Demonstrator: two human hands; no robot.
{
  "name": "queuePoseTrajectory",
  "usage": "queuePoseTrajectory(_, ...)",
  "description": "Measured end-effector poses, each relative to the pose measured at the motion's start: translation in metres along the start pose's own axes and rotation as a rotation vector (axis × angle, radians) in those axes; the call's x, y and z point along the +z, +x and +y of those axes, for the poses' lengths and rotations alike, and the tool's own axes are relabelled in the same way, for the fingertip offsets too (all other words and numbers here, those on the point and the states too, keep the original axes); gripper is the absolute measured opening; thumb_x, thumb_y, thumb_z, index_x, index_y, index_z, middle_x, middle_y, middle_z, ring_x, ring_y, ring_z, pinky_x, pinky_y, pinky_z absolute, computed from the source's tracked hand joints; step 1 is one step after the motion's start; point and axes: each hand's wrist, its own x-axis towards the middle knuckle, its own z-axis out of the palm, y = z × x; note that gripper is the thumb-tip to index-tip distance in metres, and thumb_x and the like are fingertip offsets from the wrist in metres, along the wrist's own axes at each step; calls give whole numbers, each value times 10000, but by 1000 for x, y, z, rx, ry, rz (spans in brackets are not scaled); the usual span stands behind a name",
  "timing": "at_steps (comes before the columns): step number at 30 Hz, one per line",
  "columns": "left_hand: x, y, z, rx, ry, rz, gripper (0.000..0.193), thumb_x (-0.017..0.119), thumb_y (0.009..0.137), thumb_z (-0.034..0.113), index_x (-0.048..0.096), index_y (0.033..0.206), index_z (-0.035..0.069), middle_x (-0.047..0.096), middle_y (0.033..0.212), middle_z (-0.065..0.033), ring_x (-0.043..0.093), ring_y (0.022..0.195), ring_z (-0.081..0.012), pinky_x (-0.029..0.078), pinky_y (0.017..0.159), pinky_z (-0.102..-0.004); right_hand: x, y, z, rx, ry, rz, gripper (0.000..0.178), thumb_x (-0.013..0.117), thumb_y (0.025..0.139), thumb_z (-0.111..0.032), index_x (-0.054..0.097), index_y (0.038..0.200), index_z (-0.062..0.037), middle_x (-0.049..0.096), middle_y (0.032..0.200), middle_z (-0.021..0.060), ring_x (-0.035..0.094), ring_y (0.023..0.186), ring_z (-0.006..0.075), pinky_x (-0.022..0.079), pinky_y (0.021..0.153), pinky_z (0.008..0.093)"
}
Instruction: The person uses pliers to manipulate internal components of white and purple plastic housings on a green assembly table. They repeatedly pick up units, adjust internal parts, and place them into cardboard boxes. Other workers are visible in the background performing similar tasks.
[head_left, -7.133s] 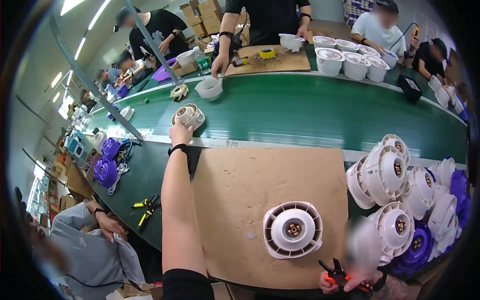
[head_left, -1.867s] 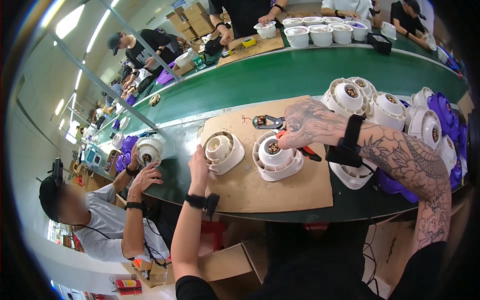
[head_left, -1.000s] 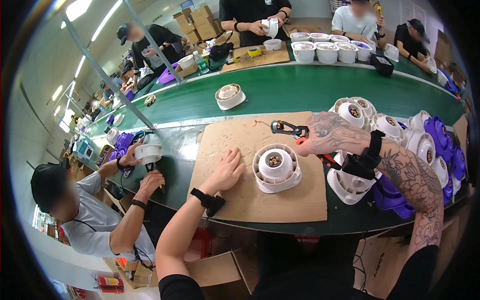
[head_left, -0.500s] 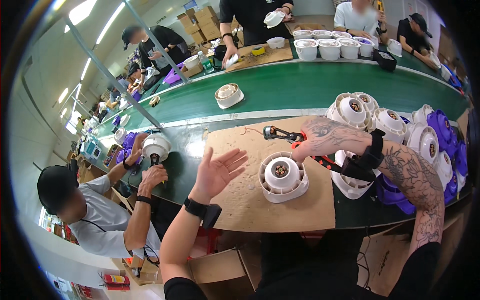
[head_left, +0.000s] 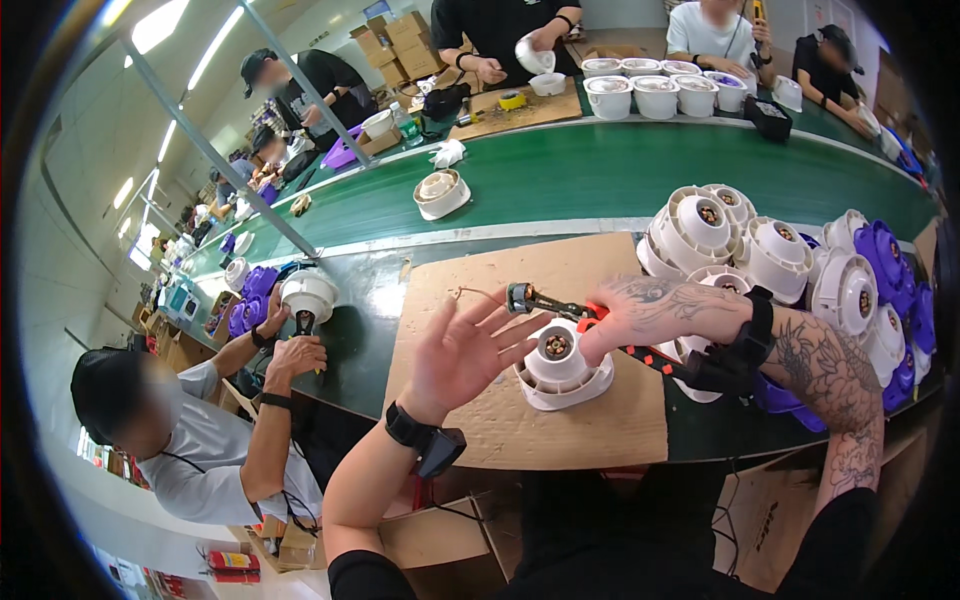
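My right hand (head_left: 640,312) is closed round a pair of pliers (head_left: 556,304) with red and black handles. In or against the jaws is a small round metal part (head_left: 519,297) with a thin reddish wire trailing left. Nothing is in my left hand (head_left: 452,350), whose spread fingers reach up beside the pliers' tip; whether they touch the part I cannot tell. Below the pliers, a white round plastic housing (head_left: 562,388) with a copper-coloured centre sits upright on a cardboard sheet (head_left: 480,440). The right hand partly covers its upper right side.
Several white housings (head_left: 700,225) and purple housings (head_left: 880,255) are piled at the right. Beyond the cardboard runs a green conveyor belt (head_left: 560,180) carrying a white housing (head_left: 441,194) and a crumpled white thing (head_left: 448,153). A co-worker (head_left: 215,430) works at the left.
My left hand has moved right and up, close to the pliers' tip. The pliers and my right hand have shifted slightly left and down over the housing. The belt housing has drifted left.
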Motion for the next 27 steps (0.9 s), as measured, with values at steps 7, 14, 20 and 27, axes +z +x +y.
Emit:
queuePoseTrajectory(7, -3, 14, -5, 54, 373, 88, 380, 630, 1000, 40, 597, 1377, 1, 678, 1199, -68, 647, 1082, -170, 522, 993, -348, 16, -1, 19, -22, 222, -168, 562, 772, 747, -455, 666, 1058, 1, 617, 836, 83, 607, 765, 196, 453, 670, 327)
queuePoseTrajectory(14, -65, 79, 52, 5, 934, 471, 415, 732, 949, 112, 635, 1300, -85, 694, 1026, -40, 636, 890, -84, 543, 828, -239, 80, -18, 77, -180, 527, -466, 395, 804, 865, -343, 562, 973, -51, 587, 842, 10, 546, 798, 107, 451, 684, 302)
queuePoseTrajectory(20, -177, 179, 67, -164, 1380, 755, 438, 831, 820, 201, 732, 1146, -74, 722, 828, -49, 660, 713, -97, 557, 677, -256, 147, 29, 151, -346, 898, -1042, 354, 735, 812, -326, 543, 985, -84, 529, 835, 11, 536, 760, 110, 425, 668, 268)
queuePoseTrajectory(27, -235, 291, 29, -81, 1344, 894, 487, 796, 829, 173, 697, 1237, -73, 778, 883, -111, 710, 685, -125, 559, 614, -275, 155, 37, 157, -394, 1236, -1051, 451, 768, 767, -298, 482, 1051, -95, 417, 846, -30, 410, 782, 90, 323, 701, 258)
